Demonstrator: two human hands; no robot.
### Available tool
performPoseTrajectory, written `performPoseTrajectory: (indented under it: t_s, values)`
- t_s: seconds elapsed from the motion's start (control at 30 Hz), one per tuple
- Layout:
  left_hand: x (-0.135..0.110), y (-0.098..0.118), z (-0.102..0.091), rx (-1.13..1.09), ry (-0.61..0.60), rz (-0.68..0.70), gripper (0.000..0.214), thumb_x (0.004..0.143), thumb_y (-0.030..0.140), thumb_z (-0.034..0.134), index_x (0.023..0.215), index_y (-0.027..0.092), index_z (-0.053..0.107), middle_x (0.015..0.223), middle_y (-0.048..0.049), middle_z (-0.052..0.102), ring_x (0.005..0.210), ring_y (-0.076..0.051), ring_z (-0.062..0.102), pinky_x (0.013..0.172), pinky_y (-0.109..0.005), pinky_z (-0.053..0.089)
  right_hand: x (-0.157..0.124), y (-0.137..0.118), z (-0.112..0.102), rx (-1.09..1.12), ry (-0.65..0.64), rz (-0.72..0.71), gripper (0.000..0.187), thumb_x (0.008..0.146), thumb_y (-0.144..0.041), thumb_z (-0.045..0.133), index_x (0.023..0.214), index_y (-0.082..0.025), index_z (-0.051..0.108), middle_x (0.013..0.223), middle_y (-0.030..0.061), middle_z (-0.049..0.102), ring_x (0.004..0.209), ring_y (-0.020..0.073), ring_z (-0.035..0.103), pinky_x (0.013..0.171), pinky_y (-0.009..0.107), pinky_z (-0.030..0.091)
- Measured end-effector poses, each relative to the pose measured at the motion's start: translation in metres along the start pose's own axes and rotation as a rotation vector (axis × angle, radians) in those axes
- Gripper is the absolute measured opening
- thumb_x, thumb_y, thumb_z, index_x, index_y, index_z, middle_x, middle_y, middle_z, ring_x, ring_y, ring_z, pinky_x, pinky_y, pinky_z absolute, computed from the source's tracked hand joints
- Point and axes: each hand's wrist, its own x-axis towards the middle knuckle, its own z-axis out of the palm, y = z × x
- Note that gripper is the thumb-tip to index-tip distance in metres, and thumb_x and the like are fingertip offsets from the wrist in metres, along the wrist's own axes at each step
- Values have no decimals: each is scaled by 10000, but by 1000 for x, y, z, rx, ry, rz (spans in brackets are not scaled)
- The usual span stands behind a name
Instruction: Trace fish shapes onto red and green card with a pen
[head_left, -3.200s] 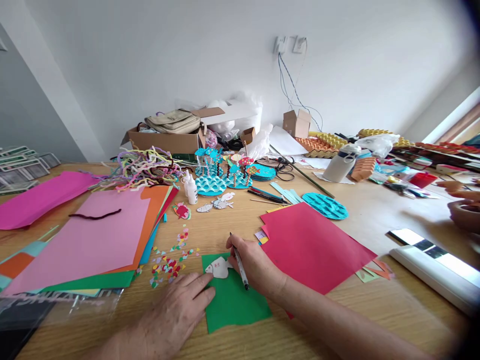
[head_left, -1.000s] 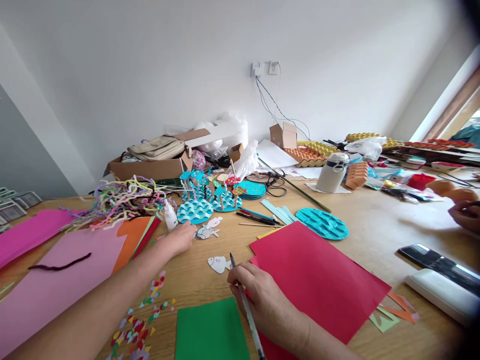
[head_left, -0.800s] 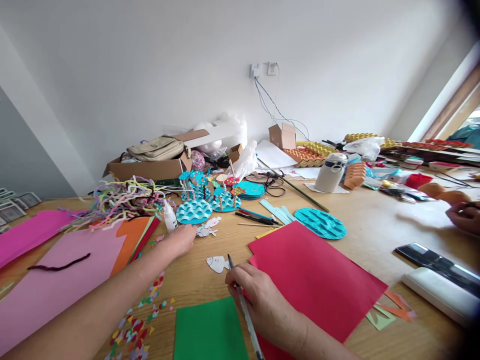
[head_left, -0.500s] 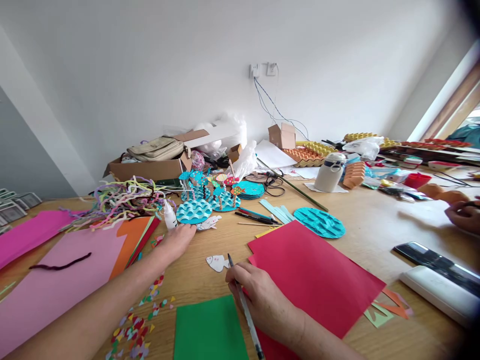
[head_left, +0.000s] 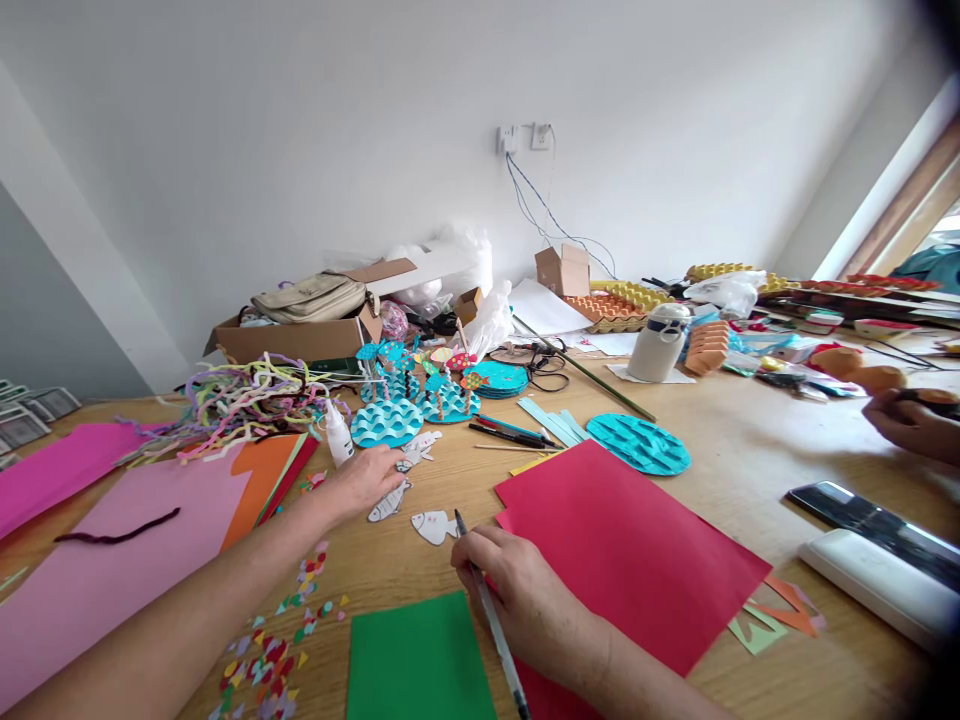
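Observation:
My right hand point(head_left: 517, 575) is closed around a pen point(head_left: 491, 625), its dark tip pointing up and away beside a white paper fish cutout point(head_left: 433, 527) lying on the table. My left hand point(head_left: 367, 480) reaches over two more white paper fish, one paper fish point(head_left: 420, 448) at the fingertips and another paper fish with drawn lines point(head_left: 388, 503) just under the thumb side. Its fingers look stretched and apart, partly covering these cutouts. A white glue bottle point(head_left: 338, 435) stands behind that hand. Below my right hand lie a green sheet point(head_left: 416, 660) and a red sheet point(head_left: 622, 550).
Blue paper discs with fish decorations point(head_left: 390, 425) stand ahead, near pens point(head_left: 510, 433). Pipe cleaners point(head_left: 255, 400) pile up at left beside pink paper point(head_left: 150, 540). Confetti point(head_left: 274, 660) lies scattered in front. A white bottle point(head_left: 658, 345), a phone point(head_left: 862, 520) and another person's hand point(head_left: 900, 430) are right.
My left hand has shifted slightly, and a second paper fish now shows beneath it. My right hand with the pen stays put. The other person's hand at right has moved left.

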Motion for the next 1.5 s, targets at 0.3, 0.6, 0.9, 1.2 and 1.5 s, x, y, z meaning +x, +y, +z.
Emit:
performPoseTrajectory:
  t_s: [0.3,0.6,0.9,1.2,1.5]
  values:
    - [37,2,15,-21,-9,-233,291,921,314,569,1172,167,548,1179,-88,560,991,-227,588,824,-422,510,2,1,-3,13,20,-16,191,765,5,460,776,-170,535,717,25,576,620,128,500,548,206,311]
    - [36,3,18,-120,-36,-216,301,921,317,568,1175,157,543,1166,-89,565,974,-224,594,812,-422,515,3,0,-4,2,-4,-30,186,756,6,474,777,-165,545,721,26,575,607,127,489,535,208,305]
    - [37,-3,14,-178,-40,-210,297,926,315,561,1179,160,541,1163,-88,567,963,-219,598,804,-414,520,3,-1,-5,-8,-24,6,193,771,-1,470,787,-179,542,739,26,589,632,132,512,555,206,327]
    - [41,-15,10,-95,-149,-261,289,924,318,564,1167,163,551,1170,-85,565,977,-225,593,814,-417,515,3,-1,-5,-6,-24,7,187,769,-5,477,782,-177,549,730,23,585,614,125,498,539,202,305]
    - [39,-9,10,-114,-80,-205,313,923,313,565,1196,163,533,1193,-93,552,995,-231,587,825,-431,511,3,-1,-6,-17,-41,11,181,772,-12,471,772,-176,548,732,27,587,623,130,500,542,206,311]
